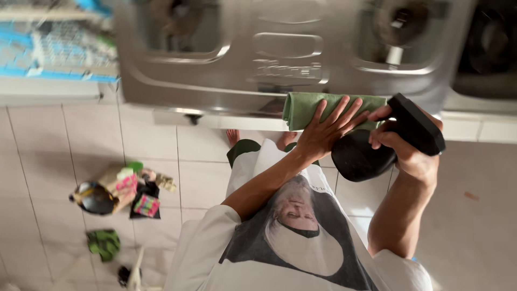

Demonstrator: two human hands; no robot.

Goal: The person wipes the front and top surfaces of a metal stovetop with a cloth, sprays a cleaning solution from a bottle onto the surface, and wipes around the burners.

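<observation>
Left hand (pixel 326 132) lay flat on a folded green cloth (pixel 301 108), fingers (pixel 344 110) spread wide, pressing it against the front edge of a steel stove (pixel 237 75). Nothing gripped, just palm and fingers on the fabric. Cloth sat at the stove's near edge, between the 2 burner wells, closer to the right burner (pixel 398 27).

Right hand (pixel 404 148) was wrapped around a black spray bottle (pixel 377 145), fingers closed on its trigger head, bottle body dark and rounded, hanging just beside the cloth's right end. Bottle touched or nearly touched the left hand's fingertips; couldn't tell which.

Stove rested on a white tiled counter (pixel 474 129). Left burner (pixel 177 21) blurred. Blue rack (pixel 48 48) to the far left on the counter, details smeared.

Person wore a white shirt (pixel 301 253) with a dark print. Bare feet showed on the tiled floor (pixel 64 151) below the counter edge. On the floor to the left: a heap of packets and a dark bag (pixel 121 191), plus a crumpled green rag (pixel 104 243) well apart from it.
</observation>
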